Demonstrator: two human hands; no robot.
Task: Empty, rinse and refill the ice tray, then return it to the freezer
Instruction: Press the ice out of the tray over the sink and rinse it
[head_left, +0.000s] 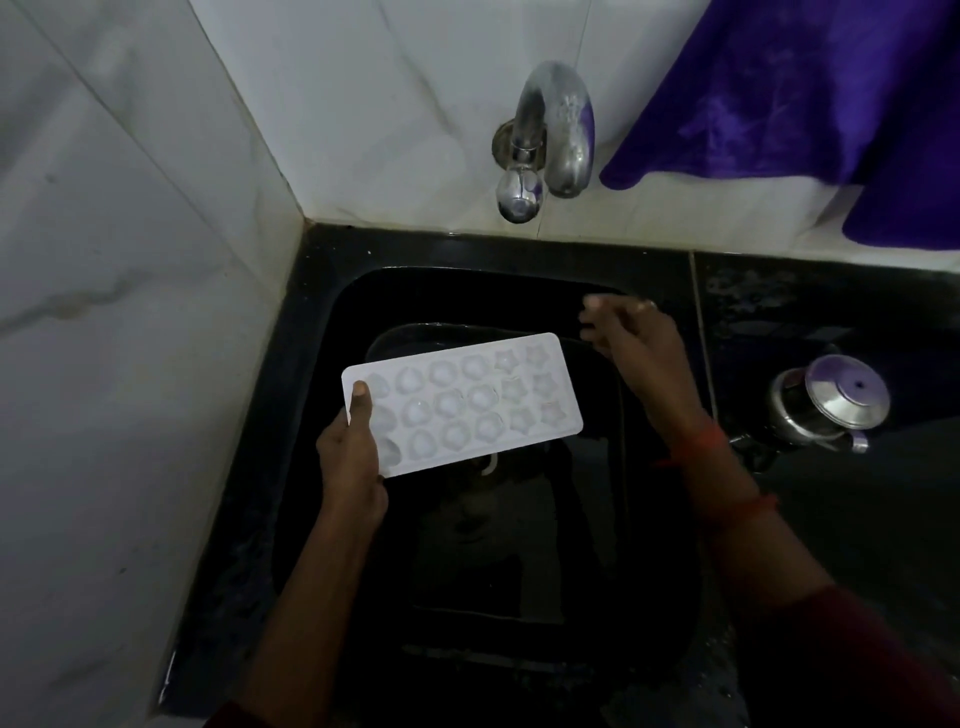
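Black sink (327, 332) beneath ice tray (467, 402) in left hand (352, 460), thumb atop; right hand (631, 332) loose, empty.

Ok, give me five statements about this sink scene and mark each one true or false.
1. The left hand grips the ice tray at one short end. True.
2. The right hand also holds the tray. False: it is off the tray, holding nothing, just past the tray's far corner.
3. Water streams from the tap. False: no stream shows.
4. The tray is held over the black sink. True.
5. The steel pot sits inside the sink. False: it stands on the counter to the sink's right.
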